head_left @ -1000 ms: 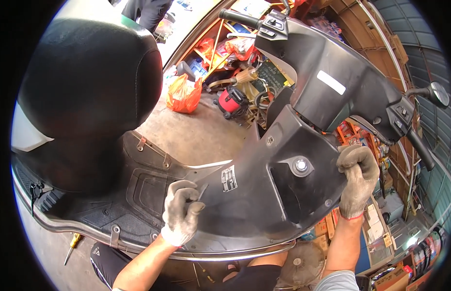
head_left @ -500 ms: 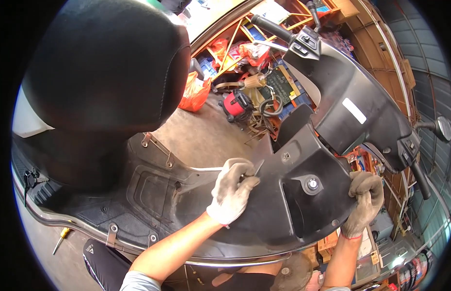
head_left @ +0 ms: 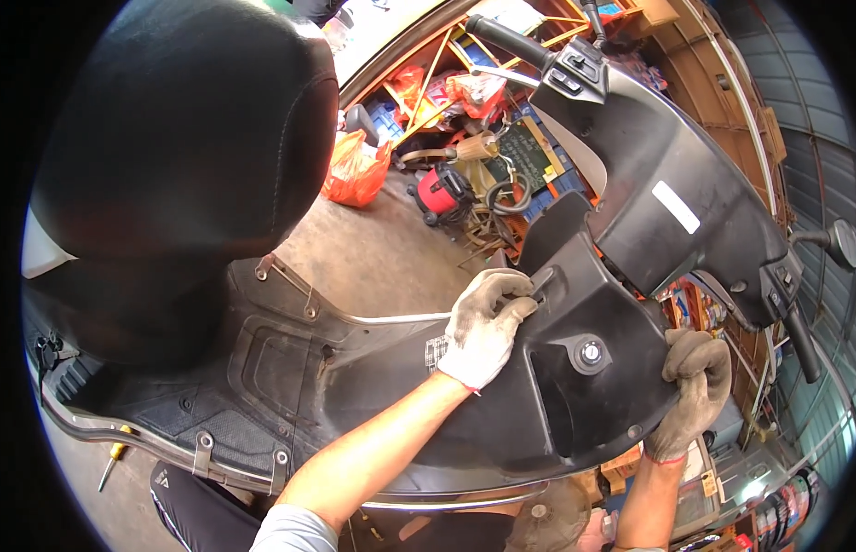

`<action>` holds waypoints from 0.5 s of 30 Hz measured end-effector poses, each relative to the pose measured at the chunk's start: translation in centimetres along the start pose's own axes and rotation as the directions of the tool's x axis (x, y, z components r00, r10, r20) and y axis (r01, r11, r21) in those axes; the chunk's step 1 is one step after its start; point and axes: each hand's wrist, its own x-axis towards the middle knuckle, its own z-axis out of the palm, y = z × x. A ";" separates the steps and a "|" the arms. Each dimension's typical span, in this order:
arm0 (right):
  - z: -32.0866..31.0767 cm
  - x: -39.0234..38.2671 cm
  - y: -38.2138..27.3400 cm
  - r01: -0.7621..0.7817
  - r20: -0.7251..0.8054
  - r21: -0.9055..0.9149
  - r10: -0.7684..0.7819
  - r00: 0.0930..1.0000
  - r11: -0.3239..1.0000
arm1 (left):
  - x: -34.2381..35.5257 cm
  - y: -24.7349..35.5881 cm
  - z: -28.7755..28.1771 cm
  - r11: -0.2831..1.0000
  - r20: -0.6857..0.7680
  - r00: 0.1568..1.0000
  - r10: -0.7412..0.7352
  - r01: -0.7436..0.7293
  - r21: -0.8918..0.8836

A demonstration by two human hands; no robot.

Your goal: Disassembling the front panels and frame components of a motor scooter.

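Both my hands wear pale grubby knit gloves. My left hand [head_left: 488, 327] is closed on a thin dark flat piece [head_left: 545, 283], held against the upper part of the scooter's black front panel [head_left: 474, 432], left of the ignition lock [head_left: 589, 354]. Along the panel's right edge, my right hand [head_left: 693, 386] has its fingers curled tightly round the rim. Above the panel sits the handlebar cover [head_left: 658, 166] with switches and grips. The large black seat [head_left: 179, 129] fills the upper left, over the footboard [head_left: 271, 368].
A screwdriver [head_left: 113, 460] lies on the floor [head_left: 382, 258] at lower left. Beyond the scooter are a red-black shop vacuum [head_left: 437, 193], an orange bag [head_left: 354, 175] and cluttered orange-framed shelving [head_left: 428, 64]. A person's dark-clothed part [head_left: 313, 9] shows at the top. Cartons and a mirror [head_left: 844, 241] are at right.
My left hand has moved right and up along the front panel with the thin piece. The view has shifted, and my right hand stays on the panel's right edge.
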 end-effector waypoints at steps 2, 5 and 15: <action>0.0 0.0 0.0 -0.007 0.003 0.016 0.007 1.000 1.000 | 0.0 0.0 0.0 1.000 0.010 1.000 0.008 -0.008 0.008; 0.2 0.1 -0.2 -0.008 -0.019 0.000 0.008 1.000 1.000 | -0.3 -0.2 0.5 0.995 -0.005 0.997 -0.073 0.073 -0.068; -0.4 0.1 -0.2 -0.016 -0.034 0.007 0.016 0.999 1.000 | -0.1 0.1 0.3 0.998 0.005 0.998 -0.055 0.055 -0.022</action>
